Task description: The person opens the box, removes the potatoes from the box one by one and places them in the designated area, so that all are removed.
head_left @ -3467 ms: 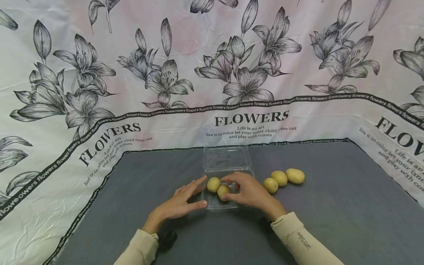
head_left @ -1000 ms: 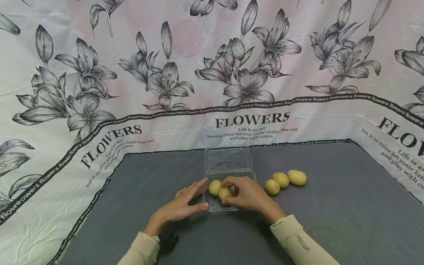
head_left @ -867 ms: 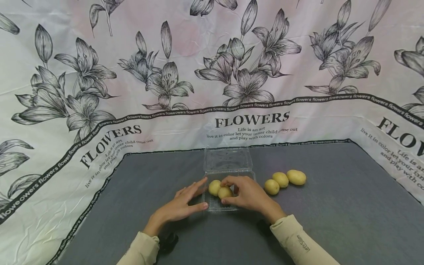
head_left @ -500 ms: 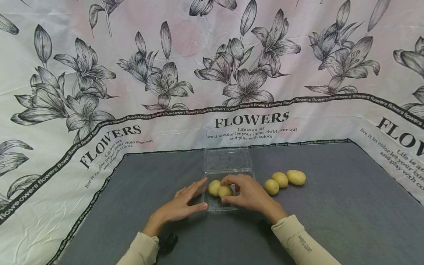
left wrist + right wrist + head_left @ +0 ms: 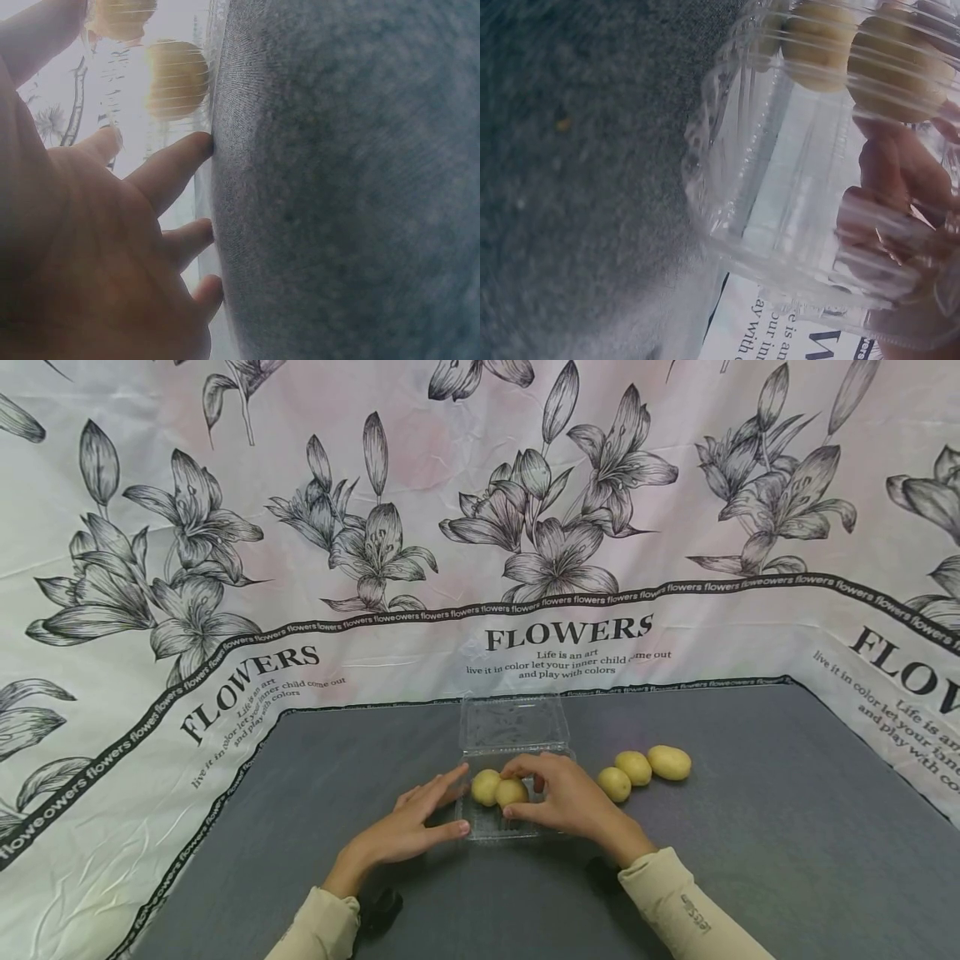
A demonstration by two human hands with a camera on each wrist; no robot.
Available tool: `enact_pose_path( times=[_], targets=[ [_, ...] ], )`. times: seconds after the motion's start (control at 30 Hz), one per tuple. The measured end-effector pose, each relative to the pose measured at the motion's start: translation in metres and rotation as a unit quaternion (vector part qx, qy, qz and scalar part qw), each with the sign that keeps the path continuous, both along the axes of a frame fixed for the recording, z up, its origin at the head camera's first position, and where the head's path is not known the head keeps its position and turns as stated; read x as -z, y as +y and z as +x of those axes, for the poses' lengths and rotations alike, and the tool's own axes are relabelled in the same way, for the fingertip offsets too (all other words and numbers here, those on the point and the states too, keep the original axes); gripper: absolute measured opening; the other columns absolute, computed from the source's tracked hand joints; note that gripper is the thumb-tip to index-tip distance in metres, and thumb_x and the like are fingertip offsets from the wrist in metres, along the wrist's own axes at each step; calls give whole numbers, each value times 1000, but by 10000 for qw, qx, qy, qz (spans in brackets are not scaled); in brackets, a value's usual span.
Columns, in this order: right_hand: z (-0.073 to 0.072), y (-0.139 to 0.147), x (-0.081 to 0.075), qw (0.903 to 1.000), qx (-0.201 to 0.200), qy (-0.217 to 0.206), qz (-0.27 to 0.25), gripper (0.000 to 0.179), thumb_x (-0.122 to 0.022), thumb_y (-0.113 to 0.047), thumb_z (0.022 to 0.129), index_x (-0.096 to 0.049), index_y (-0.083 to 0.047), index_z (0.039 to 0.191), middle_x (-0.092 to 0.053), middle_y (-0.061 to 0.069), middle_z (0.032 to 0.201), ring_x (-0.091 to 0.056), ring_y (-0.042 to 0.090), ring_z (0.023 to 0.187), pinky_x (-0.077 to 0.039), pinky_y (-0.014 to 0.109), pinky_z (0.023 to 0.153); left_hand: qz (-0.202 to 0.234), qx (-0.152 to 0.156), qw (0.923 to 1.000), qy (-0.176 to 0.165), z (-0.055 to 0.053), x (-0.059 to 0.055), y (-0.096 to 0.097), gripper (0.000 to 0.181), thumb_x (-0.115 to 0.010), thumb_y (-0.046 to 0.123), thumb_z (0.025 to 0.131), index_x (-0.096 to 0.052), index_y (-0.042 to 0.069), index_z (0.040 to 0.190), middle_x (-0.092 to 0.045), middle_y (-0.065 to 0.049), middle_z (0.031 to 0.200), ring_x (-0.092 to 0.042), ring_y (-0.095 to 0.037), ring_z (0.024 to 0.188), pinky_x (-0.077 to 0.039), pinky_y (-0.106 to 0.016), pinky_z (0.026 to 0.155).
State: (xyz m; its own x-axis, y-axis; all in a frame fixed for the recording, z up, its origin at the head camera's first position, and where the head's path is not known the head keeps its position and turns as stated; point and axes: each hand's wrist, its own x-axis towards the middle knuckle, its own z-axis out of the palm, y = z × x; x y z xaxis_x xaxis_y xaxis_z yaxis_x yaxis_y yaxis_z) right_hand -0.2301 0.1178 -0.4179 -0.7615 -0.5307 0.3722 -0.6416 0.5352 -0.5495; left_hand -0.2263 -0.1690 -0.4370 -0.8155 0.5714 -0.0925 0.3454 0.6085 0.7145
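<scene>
A clear plastic clamshell container [image 5: 483, 829] stands on the grey table with its lid [image 5: 514, 722] raised at the back. Inside it is a yellow potato [image 5: 485, 787]. My right hand [image 5: 570, 797] reaches over the container's right part and pinches a second potato [image 5: 512, 792] between thumb and fingers, against or very near the first. In the right wrist view, the held potato [image 5: 896, 71] and the fingers show through the ribbed plastic. My left hand [image 5: 405, 827] lies spread at the container's left side. Its fingertips [image 5: 201, 142] are at the wall in the left wrist view.
Several more objects lie near: three potatoes in a slanting row, the nearest [image 5: 614, 784], the middle [image 5: 633, 767] and the farthest [image 5: 670, 762], are right of the container. Dark objects [image 5: 382, 910] sit under the wrists. A flower-printed cloth [image 5: 570, 652] borders the table's back and sides.
The held potato has risen slightly beside the other one since the oldest frame. Both hands stay almost where they were, and the head view has tilted a little.
</scene>
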Motion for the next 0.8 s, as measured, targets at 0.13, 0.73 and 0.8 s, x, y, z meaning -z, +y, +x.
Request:
enact_pose_path(
  times=[0.13,0.73,0.8],
  targets=[
    [1,3,-1,10000,-11,26,-48,41,-85,-34,84,-71,-20,120,-73,-3,114,-58,11,79,-47,25,69,7,14,10000,4,0,0,1,80,-58,47,102,-10,33,165,-39,1,163,-3,-36,160,3,-70,122],
    [3,15,-1,9992,91,268,-294,40,-87,-29,82,-72,-20,117,-73,-6,110,-56,10,79,-47,26,70,41,39,10000,40,-1,2,-1,80,-58,46,103,-9,35,165,-39,2,163,-2,-38,160,3,-71,121],
    [3,17,-2,9989,147,269,-348,40,-88,-28,81,-72,-19,117,-73,-6,109,-55,11,76,-46,25,68,51,49,10000,55,-1,2,0,80,-58,46,103,-9,35,165,-39,2,163,-2,-38,160,3,-71,121]
  ],
)
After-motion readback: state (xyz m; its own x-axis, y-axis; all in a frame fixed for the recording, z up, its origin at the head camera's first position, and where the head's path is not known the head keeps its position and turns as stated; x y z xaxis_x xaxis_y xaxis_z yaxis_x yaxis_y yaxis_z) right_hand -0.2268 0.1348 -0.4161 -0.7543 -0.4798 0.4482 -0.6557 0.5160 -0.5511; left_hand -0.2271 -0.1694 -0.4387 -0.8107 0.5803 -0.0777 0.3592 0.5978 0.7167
